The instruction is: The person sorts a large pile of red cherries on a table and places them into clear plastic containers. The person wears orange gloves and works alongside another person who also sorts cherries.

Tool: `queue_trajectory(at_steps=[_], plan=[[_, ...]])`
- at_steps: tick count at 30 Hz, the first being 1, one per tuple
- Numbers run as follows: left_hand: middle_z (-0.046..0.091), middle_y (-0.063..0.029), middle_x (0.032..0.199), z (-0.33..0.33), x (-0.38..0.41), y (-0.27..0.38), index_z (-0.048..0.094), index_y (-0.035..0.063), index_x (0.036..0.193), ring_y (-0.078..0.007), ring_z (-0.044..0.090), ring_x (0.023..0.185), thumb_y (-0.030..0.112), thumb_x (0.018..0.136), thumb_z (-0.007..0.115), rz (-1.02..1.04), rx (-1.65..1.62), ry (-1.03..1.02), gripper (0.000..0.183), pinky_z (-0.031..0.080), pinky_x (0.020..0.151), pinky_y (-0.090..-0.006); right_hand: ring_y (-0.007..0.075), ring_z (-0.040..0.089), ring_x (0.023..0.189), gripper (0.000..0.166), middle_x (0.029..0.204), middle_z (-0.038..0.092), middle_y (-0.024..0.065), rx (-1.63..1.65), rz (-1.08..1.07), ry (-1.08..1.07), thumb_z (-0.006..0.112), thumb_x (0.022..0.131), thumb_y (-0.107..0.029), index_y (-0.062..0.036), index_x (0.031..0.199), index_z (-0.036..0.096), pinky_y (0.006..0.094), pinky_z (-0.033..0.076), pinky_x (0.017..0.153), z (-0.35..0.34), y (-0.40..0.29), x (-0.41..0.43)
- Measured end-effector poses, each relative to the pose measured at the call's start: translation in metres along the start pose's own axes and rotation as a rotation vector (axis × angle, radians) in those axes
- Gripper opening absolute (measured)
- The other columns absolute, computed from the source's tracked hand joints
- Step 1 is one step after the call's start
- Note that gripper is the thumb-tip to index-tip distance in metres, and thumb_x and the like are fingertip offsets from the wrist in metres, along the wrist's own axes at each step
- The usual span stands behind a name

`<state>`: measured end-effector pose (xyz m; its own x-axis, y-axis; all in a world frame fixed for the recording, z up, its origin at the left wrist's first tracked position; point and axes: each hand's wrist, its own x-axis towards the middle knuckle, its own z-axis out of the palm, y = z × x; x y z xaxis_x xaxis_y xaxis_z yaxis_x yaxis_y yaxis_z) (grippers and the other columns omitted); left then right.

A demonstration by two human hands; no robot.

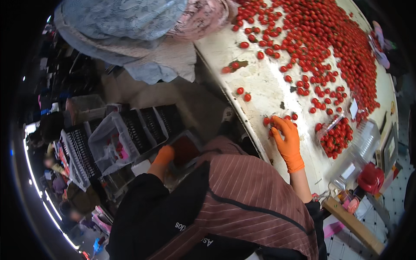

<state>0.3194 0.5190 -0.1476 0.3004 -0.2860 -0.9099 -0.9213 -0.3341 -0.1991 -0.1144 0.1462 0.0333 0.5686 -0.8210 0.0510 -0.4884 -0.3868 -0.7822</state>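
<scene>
My right hand (287, 144), in an orange glove, is over the white tabletop (227, 45) near its front edge. Its bent fingers touch or nearly touch a few red cherry tomatoes (266, 121); whether they grip one is hidden. My left hand (164, 155), also in an orange glove, is low at my left beside a dark bin with red contents (186, 150); its fingers are blurred. To the right of my right hand lies a clear plastic punnet full of cherry tomatoes (336, 138). A large heap of cherry tomatoes (351, 48) covers the far part of the table, with loose ones scattered nearer.
Clear plastic punnets (365, 139), a scale (390, 146) and a red object (371, 178) are at the right. A lined basket (110, 143) and black crates stand at the left. A co-worker in patterned cloth (130, 19) is close at the upper left; another person's gloved hand (380, 45) is across the table.
</scene>
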Motion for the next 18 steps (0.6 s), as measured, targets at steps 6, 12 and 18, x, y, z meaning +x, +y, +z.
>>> queue_trajectory(at_steps=[6, 12, 18], plan=[[0.066, -0.0176, 0.121, -0.054, -0.039, 0.028, 0.07, 0.0072, 0.113, -0.0363, 0.062, 0.116, 0.033, 0.086, 0.064, -0.053, -0.084, 0.119, 0.038, 0.05, 0.097, -0.0459, 0.0307, 0.063, 0.085, 0.033, 0.097, 0.066, 0.0123, -0.024, 0.06, 0.077, 0.071, 0.082, -0.009, -0.0047, 0.114, 0.066, 0.04, 0.05, 0.076, -0.012, 0.003, -0.007], [0.066, -0.0124, 0.1, -0.264, -0.09, 0.167, 0.068, 0.0051, 0.103, -0.0339, 0.063, 0.096, 0.017, 0.084, 0.07, 0.724, -0.679, 1.084, 0.022, 0.05, 0.084, -0.0427, 0.0319, 0.055, 0.107, 0.057, 0.121, 0.058, 0.0124, -0.241, 0.202, 0.223, 0.079, 0.076, -0.018, -0.0071, 0.127, 0.059, 0.0411, 0.048, 0.087, -0.017, 0.023, -0.029], [0.053, -0.0177, 0.126, -0.369, -0.088, 0.233, 0.051, 0.0044, 0.137, -0.0351, 0.057, 0.11, 0.026, 0.067, 0.085, 0.625, -0.01, 0.938, 0.081, 0.049, 0.091, -0.0413, 0.0353, 0.05, 0.115, 0.1, 0.134, 0.047, 0.0178, -0.333, 0.393, 0.162, 0.091, 0.059, -0.031, -0.0069, 0.143, 0.044, 0.0415, 0.048, 0.091, -0.017, 0.038, -0.044]])
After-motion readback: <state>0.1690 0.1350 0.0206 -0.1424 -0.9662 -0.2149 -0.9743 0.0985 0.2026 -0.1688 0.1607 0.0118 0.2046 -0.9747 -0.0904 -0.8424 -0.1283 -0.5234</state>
